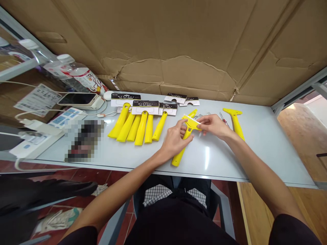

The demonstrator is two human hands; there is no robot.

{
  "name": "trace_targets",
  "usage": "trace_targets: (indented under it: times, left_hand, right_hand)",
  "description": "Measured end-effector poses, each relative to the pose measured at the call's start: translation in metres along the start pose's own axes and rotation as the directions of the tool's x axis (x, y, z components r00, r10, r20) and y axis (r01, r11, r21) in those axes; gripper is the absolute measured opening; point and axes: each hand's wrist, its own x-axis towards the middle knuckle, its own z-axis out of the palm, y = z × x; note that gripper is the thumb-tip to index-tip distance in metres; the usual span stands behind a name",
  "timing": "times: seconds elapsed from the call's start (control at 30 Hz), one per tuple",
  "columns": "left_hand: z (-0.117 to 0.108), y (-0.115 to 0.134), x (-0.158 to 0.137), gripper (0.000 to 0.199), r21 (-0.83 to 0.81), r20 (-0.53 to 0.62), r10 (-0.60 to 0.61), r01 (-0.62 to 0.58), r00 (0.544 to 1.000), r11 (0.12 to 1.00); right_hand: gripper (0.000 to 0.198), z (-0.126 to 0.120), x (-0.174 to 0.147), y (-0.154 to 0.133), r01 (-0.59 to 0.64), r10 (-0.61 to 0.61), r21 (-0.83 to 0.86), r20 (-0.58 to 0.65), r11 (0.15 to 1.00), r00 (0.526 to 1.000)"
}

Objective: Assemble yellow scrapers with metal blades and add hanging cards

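A yellow scraper (179,157) slants over the table, its wide head turned away from me and its handle toward the front edge. My left hand (174,139) is closed around the left side of its head and neck. At the head's right end, the fingertips of my right hand (214,126) pinch the scraper. A thin whitish strip runs along the head's far edge. Part of another yellow piece (193,113) shows just behind, beside small metal bits too tiny to name. To the right lies a second yellow scraper (238,126), with a screwdriver (223,118) near it.
Several yellow handles (141,131) with black-and-white header cards (145,108) lie left of my hands. More cards (175,98) rest behind. Further left are a phone (78,99), power strip (38,139), cables and bottles (85,76). A cardboard wall (178,41) borders the table's back.
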Motion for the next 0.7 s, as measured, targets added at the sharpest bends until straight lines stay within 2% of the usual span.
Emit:
trace_targets:
  times: [0.03,0.1,0.17,0.23,0.4,0.57,0.7]
  left_hand:
    - [0.0,-0.001,0.001,0.06,-0.129,0.003,-0.08,0.08,0.997,0.988]
    - [0.0,-0.004,0.004,0.057,-0.352,0.038,-0.22,0.219,0.975,0.91]
    - [0.0,-0.005,0.007,0.052,-0.477,0.076,-0.29,0.29,0.954,0.83]
    - [0.0,-0.005,0.008,0.05,-0.51,0.085,-0.313,0.312,0.946,0.802]
    - [0.002,-0.006,0.007,0.051,-0.466,0.071,-0.3,0.297,0.951,0.833]
    - [0.001,-0.006,0.006,0.054,-0.498,0.081,-0.294,0.294,0.952,0.816]
    - [0.0,-0.004,0.006,0.057,-0.571,0.083,-0.302,0.293,0.95,0.767]
  right_hand:
    - [0.016,-0.001,0.001,0.001,-0.001,0.001,0.014,0.0,1.0,1.0]
    - [0.019,-0.003,0.002,0.002,0.008,-0.008,0.026,0.002,1.0,1.0]
    - [0.02,-0.004,0.003,0.002,0.023,-0.023,0.01,-0.002,1.0,1.0]
    - [0.021,-0.004,0.004,0.0,0.022,-0.023,-0.013,-0.013,1.0,1.0]
    - [0.027,-0.001,0.008,-0.004,-0.014,0.012,-0.03,-0.065,0.999,0.998]
    - [0.03,0.003,0.01,-0.006,0.056,-0.061,-0.069,-0.078,0.996,0.995]
    - [0.032,0.004,0.011,-0.007,0.1,-0.115,-0.103,-0.148,0.99,0.982]
